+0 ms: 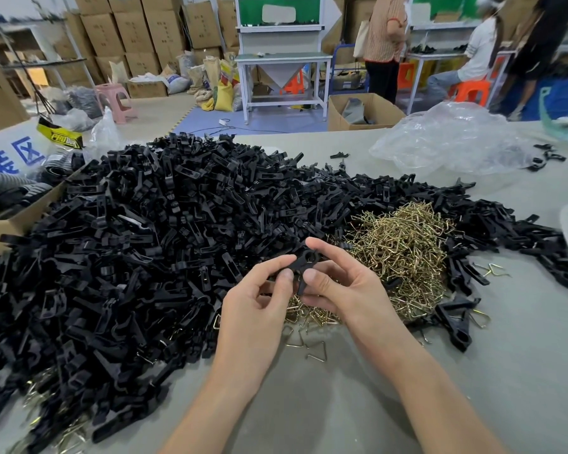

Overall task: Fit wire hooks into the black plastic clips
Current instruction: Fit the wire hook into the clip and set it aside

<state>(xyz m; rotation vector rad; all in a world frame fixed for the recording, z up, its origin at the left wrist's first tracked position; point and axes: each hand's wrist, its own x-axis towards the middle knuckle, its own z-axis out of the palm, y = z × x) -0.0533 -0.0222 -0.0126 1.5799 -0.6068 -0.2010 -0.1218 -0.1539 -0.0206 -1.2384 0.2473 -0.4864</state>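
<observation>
Hands meet above the worktop (341,404) in the head view, the only one given. The left hand (259,290) pinches one black clip (304,262) between thumb and forefinger. The right hand (341,286) pinches the same clip from the other side, its forefinger arched over the top. Held up like this, the clip's round opening faces the eyes, probably so a hook can be lined up. Whether a wire hook already sits in it I cannot tell. The heap of wire hooks (404,250) lies just beyond the right hand and the pile of black clips (145,240) spreads to the left, which likely keeps both supplies within easy reach. A few loose hooks (315,350) lie on the worktop between the forearms.
</observation>
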